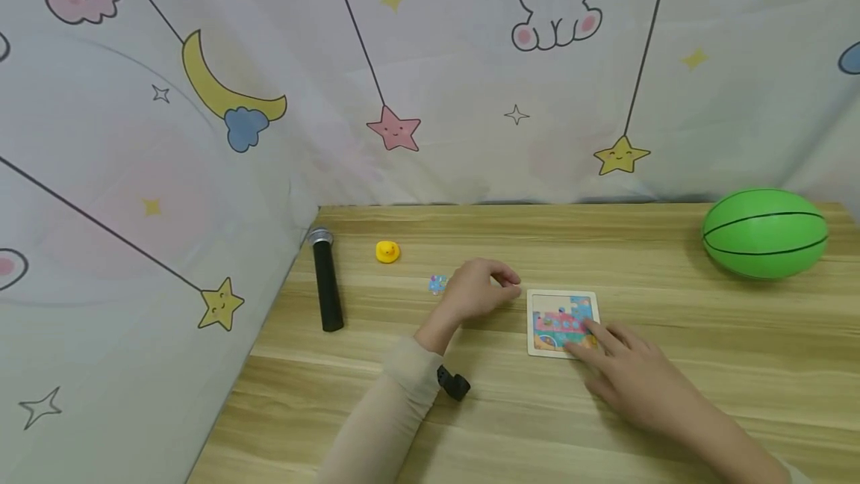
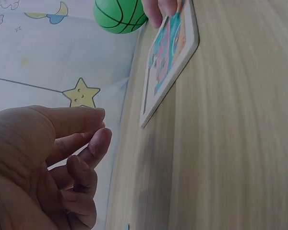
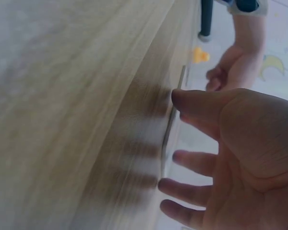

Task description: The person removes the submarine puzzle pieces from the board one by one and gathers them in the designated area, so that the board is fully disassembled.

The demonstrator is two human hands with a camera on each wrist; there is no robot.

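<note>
A square jigsaw puzzle board (image 1: 549,304) with a pale frame lies on the table, its upper left part bare and the rest filled with a pink and blue picture. My right hand (image 1: 641,379) reaches over its lower right side, fingers extended, the fingertips at the picture and frame. Left of the board, my left hand (image 1: 473,291) hovers with loosely bent fingers. Its thumb and forefinger tips come close together in the left wrist view, with nothing visible between them. A blue puzzle piece (image 1: 437,284) lies just beyond the left wrist, partly covered by the hand.
A black microphone (image 1: 327,282) lies at the table's left edge, with a yellow rubber duck (image 1: 387,251) to its right. At the back right sits a green ball (image 1: 766,234). A patterned cloth (image 1: 457,58) hangs behind the table and along its left side.
</note>
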